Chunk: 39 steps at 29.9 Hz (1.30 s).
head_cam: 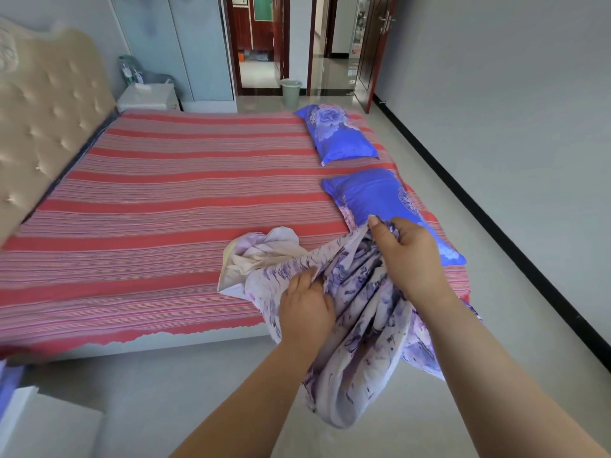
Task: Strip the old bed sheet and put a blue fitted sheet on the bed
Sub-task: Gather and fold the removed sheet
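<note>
While a red-striped cover (158, 200) lies flat across the bed (205, 340), a person at its near edge holds a bunched purple-and-white floral sheet (360, 328) in both hands. Fingers of the left hand (305, 309) are curled into a gather of the fabric low on the bundle, and the right hand (408, 256) pinches a higher fold between thumb and fingers. One crumpled end of the sheet rests on the striped cover just left of the hands; the rest hangs below both grips, over the bed's edge toward the pale floor (496, 200). 2 blue floral pillows (340, 133) lie along the bed's right side, the nearer one partly behind the right hand. A tufted beige headboard (43, 127) stands at left, and a pale bin (291, 91) sits by the open doorway.
</note>
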### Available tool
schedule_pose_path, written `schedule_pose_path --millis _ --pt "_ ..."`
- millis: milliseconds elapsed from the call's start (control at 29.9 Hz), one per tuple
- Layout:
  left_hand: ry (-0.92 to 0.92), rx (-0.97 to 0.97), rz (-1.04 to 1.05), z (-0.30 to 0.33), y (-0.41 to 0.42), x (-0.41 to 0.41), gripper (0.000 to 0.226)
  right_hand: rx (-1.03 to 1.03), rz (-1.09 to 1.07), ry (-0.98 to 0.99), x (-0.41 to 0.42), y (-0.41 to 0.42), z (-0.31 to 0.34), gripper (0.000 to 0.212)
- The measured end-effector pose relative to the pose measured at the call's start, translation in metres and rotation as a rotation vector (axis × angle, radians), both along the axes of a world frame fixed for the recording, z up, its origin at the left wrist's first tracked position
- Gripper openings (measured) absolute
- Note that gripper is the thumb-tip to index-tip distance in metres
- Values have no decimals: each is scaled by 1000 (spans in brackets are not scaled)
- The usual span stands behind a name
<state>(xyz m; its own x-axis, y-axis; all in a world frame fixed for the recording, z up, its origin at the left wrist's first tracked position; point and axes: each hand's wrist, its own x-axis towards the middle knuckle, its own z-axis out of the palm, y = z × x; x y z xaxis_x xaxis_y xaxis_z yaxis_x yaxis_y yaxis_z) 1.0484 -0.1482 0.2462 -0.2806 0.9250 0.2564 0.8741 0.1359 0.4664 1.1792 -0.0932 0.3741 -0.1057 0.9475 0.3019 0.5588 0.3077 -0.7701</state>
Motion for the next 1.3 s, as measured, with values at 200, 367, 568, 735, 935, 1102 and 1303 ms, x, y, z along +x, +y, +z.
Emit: schedule_pose_path --millis 200,367,568,735,935,1102,1303 --pt "-50 -211 99 13 13 -25 27 15 2 -9 3 0 3 53" --pt "-34 -30 165 48 36 -82 27 3 -64 -56 21 9 8 53" --pt "195 -129 36 65 43 -102 29 -9 -135 19 36 8 21 52" --pt "235 -342 161 44 34 -115 23 43 -112 105 45 4 32 51" --pt "-19 -245 47 59 39 -132 24 -10 -179 186 64 19 27 49" --pt "89 -69 135 69 37 -156 35 -64 -250 218 82 23 10 50" --pt "181 -52 -52 81 49 -129 40 -89 -337 302 96 18 4 48"
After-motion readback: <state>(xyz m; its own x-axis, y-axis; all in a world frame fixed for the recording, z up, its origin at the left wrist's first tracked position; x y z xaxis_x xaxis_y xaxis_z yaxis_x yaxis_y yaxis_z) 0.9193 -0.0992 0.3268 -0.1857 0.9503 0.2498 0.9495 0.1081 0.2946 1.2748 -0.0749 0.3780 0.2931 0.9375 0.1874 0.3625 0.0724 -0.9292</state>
